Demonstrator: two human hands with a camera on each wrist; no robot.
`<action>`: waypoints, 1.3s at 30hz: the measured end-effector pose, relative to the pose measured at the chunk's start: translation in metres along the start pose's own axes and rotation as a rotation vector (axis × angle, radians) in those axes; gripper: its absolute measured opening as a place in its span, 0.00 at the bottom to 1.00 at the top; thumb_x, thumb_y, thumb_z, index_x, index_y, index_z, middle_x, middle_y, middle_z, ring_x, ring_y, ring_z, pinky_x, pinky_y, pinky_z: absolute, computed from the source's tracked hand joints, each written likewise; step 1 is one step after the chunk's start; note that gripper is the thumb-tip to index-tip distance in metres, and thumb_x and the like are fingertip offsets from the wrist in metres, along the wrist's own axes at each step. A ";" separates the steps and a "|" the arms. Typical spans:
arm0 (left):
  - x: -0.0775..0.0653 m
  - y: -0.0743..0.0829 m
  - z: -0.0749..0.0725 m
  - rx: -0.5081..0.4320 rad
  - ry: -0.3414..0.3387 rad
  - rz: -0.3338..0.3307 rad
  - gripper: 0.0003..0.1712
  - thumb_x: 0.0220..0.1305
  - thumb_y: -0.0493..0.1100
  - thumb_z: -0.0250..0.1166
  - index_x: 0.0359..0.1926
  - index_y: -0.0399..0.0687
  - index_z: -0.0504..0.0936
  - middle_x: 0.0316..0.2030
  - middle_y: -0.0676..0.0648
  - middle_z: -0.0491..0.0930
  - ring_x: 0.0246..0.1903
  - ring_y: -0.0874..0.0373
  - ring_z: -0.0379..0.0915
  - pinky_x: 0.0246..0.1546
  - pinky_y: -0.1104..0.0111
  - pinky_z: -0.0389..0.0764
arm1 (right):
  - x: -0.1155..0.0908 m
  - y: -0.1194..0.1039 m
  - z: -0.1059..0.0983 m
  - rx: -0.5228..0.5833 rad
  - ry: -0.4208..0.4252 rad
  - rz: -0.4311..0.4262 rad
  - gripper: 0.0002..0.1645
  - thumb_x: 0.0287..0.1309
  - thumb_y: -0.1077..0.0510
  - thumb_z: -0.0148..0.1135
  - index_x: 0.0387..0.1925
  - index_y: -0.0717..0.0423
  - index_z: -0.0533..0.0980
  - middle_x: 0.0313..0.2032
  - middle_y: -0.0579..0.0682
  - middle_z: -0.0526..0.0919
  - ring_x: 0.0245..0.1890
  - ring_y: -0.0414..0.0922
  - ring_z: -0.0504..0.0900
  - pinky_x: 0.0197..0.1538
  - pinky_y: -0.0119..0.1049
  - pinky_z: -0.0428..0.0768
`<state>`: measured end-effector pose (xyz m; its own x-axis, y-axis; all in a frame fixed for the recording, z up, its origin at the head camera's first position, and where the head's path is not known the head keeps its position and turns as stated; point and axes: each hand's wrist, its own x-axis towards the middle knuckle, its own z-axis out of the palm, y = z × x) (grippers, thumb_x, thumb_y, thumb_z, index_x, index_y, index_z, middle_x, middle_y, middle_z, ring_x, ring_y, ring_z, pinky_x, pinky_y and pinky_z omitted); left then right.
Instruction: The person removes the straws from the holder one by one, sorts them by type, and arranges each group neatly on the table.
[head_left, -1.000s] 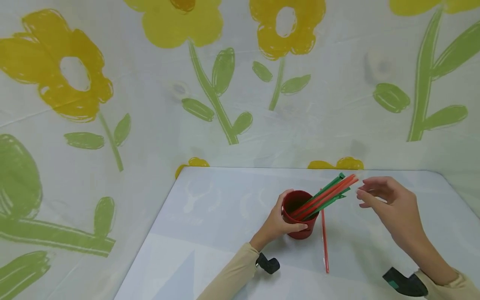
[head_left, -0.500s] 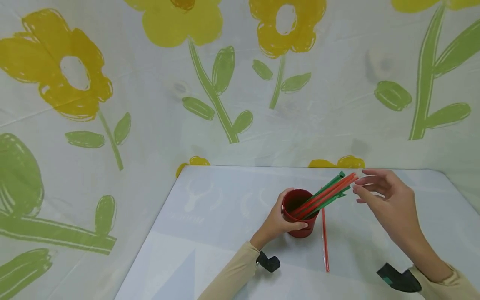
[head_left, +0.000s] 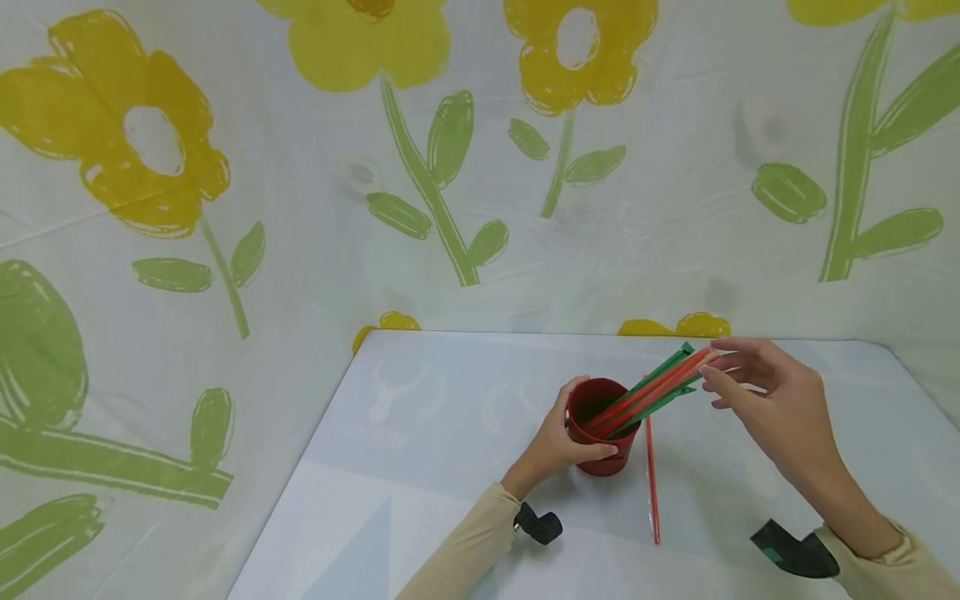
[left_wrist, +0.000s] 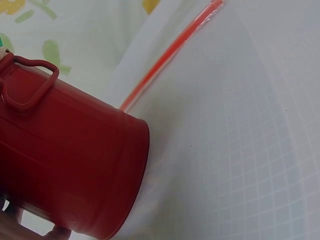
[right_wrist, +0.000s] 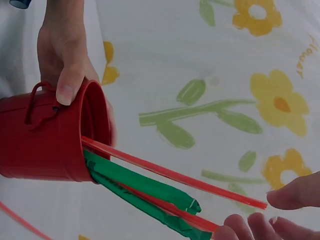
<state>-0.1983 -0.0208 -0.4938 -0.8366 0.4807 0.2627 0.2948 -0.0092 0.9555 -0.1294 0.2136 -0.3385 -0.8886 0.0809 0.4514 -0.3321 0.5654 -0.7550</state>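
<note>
A small red metal bucket [head_left: 600,429] is tilted over the table, its mouth leaning to the right. My left hand [head_left: 561,437] grips it near the rim, thumb across the side. Several long, thin red straws [head_left: 660,390] and green wrapped sticks [head_left: 667,362] poke out of the mouth. My right hand [head_left: 776,400] is at their outer ends, thumb and fingers apart. In the right wrist view, the thumb [right_wrist: 295,194] is at the tip of one red straw [right_wrist: 175,175], and the fingertips are by the other ends. Contact is hard to tell.
A single red straw in clear wrapping [head_left: 652,492] lies on the white table [head_left: 420,467], right of the bucket. Flower-printed cloth [head_left: 637,250] hangs behind the table and along its left side. Black wrist cameras [head_left: 795,550] sit on both forearms.
My right hand has moved slightly left, bringing its fingertips from a gap beside the straws to their outer ends. The left hand and bucket stay almost still.
</note>
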 end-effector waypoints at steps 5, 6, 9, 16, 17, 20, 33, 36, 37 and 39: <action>0.000 0.000 0.001 0.009 0.003 0.000 0.50 0.49 0.40 0.73 0.68 0.64 0.54 0.61 0.56 0.65 0.60 0.55 0.62 0.51 0.67 0.74 | 0.001 -0.005 0.003 -0.004 -0.017 -0.010 0.21 0.56 0.60 0.66 0.52 0.60 0.75 0.35 0.39 0.79 0.27 0.29 0.80 0.28 0.23 0.78; 0.000 0.000 0.001 0.008 0.004 0.001 0.50 0.49 0.40 0.73 0.68 0.64 0.54 0.61 0.56 0.65 0.60 0.55 0.62 0.51 0.67 0.74 | 0.001 -0.006 0.004 -0.004 -0.019 -0.010 0.21 0.56 0.60 0.66 0.51 0.60 0.75 0.35 0.40 0.79 0.27 0.29 0.80 0.28 0.23 0.78; 0.000 -0.001 0.000 0.001 0.008 0.001 0.50 0.48 0.39 0.73 0.68 0.64 0.54 0.61 0.57 0.66 0.60 0.56 0.62 0.51 0.67 0.74 | 0.001 -0.007 0.007 -0.004 -0.018 -0.008 0.20 0.56 0.60 0.66 0.50 0.61 0.75 0.36 0.40 0.79 0.27 0.29 0.81 0.29 0.21 0.78; -0.001 -0.003 0.000 0.008 0.020 0.003 0.51 0.48 0.40 0.73 0.68 0.65 0.54 0.61 0.58 0.66 0.60 0.58 0.62 0.51 0.66 0.74 | 0.000 -0.007 0.016 0.079 -0.025 0.000 0.19 0.51 0.63 0.69 0.45 0.59 0.76 0.36 0.47 0.80 0.29 0.35 0.81 0.32 0.22 0.79; -0.001 -0.003 -0.001 0.007 0.021 0.003 0.51 0.48 0.39 0.73 0.68 0.65 0.54 0.61 0.58 0.66 0.60 0.57 0.62 0.51 0.66 0.74 | -0.001 -0.007 0.017 0.084 -0.027 0.002 0.18 0.51 0.64 0.70 0.45 0.59 0.76 0.36 0.48 0.80 0.30 0.35 0.80 0.32 0.23 0.79; -0.001 -0.003 0.000 0.004 0.020 0.001 0.51 0.48 0.39 0.73 0.68 0.66 0.54 0.61 0.58 0.66 0.60 0.56 0.62 0.51 0.66 0.74 | -0.004 -0.008 0.021 0.081 -0.035 -0.003 0.18 0.50 0.64 0.70 0.44 0.60 0.76 0.35 0.48 0.80 0.30 0.35 0.79 0.33 0.22 0.79; 0.002 -0.004 0.001 0.000 0.005 0.000 0.51 0.49 0.39 0.72 0.69 0.60 0.53 0.62 0.57 0.65 0.61 0.55 0.61 0.52 0.67 0.74 | -0.019 0.001 0.043 0.056 -0.086 0.030 0.17 0.50 0.61 0.71 0.42 0.59 0.77 0.34 0.49 0.81 0.33 0.32 0.80 0.36 0.21 0.78; 0.001 -0.004 0.001 0.008 0.005 -0.005 0.51 0.49 0.40 0.72 0.69 0.61 0.53 0.62 0.57 0.65 0.61 0.55 0.61 0.51 0.67 0.74 | -0.023 0.004 0.050 0.084 -0.090 0.050 0.16 0.50 0.61 0.71 0.41 0.60 0.77 0.36 0.51 0.80 0.35 0.30 0.80 0.37 0.21 0.78; 0.001 -0.003 0.001 0.012 0.006 -0.008 0.51 0.49 0.40 0.73 0.69 0.62 0.53 0.62 0.57 0.65 0.61 0.55 0.61 0.52 0.67 0.74 | -0.024 0.006 0.052 0.105 -0.091 0.056 0.16 0.50 0.61 0.71 0.40 0.60 0.77 0.37 0.52 0.80 0.35 0.30 0.80 0.37 0.21 0.78; 0.000 -0.002 0.000 0.019 0.010 -0.013 0.51 0.49 0.40 0.73 0.69 0.63 0.53 0.62 0.57 0.65 0.61 0.55 0.61 0.52 0.67 0.73 | -0.026 0.008 0.056 0.135 -0.092 0.061 0.15 0.50 0.62 0.71 0.40 0.61 0.78 0.38 0.53 0.80 0.35 0.31 0.81 0.36 0.22 0.79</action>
<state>-0.1991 -0.0202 -0.4960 -0.8451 0.4715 0.2519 0.2927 0.0139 0.9561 -0.1265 0.1700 -0.3832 -0.9317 0.0328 0.3617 -0.3103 0.4458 -0.8396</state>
